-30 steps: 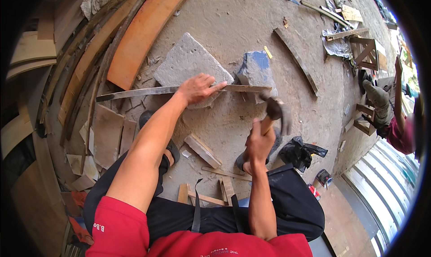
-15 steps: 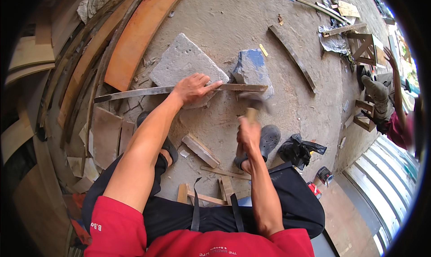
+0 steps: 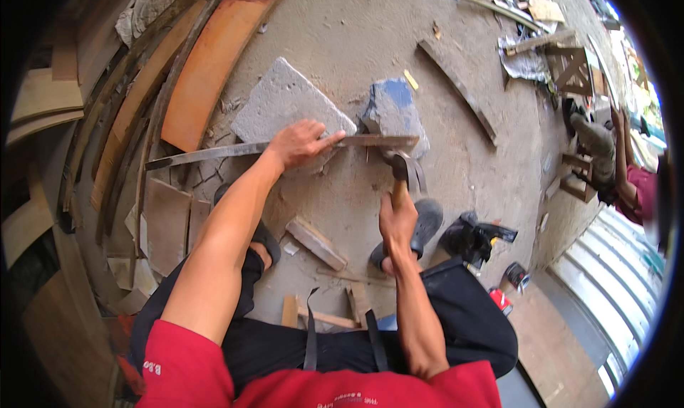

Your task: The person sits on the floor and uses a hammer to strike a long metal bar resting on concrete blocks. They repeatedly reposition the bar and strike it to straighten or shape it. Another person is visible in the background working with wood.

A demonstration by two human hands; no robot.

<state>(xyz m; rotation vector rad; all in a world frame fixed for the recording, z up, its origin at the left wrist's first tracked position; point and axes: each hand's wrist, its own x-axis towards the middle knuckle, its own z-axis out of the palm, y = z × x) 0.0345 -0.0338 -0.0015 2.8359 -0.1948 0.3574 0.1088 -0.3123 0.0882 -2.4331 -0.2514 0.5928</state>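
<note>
My left hand [image 3: 301,143] presses a long thin metal strip [image 3: 214,152] flat across a grey stone slab [image 3: 285,105] and a blue-painted stone block [image 3: 396,112]. My right hand [image 3: 396,226] grips the wooden handle of a hammer [image 3: 405,171], whose dark head sits low against the strip's right end at the blue block. Both forearms come up from the lower edge, over my black trousers and red shirt.
Curved orange and brown boards [image 3: 206,66] lie at the left. Small wood offcuts [image 3: 315,241] lie between my sandalled feet [image 3: 420,226]. A long wooden strip [image 3: 456,87] lies on the concrete beyond. Another person [image 3: 627,173] sits at the right near a wooden stool [image 3: 570,66].
The hammer came down from its raised position onto the strip's right end at the blue block. My left hand stayed on the strip.
</note>
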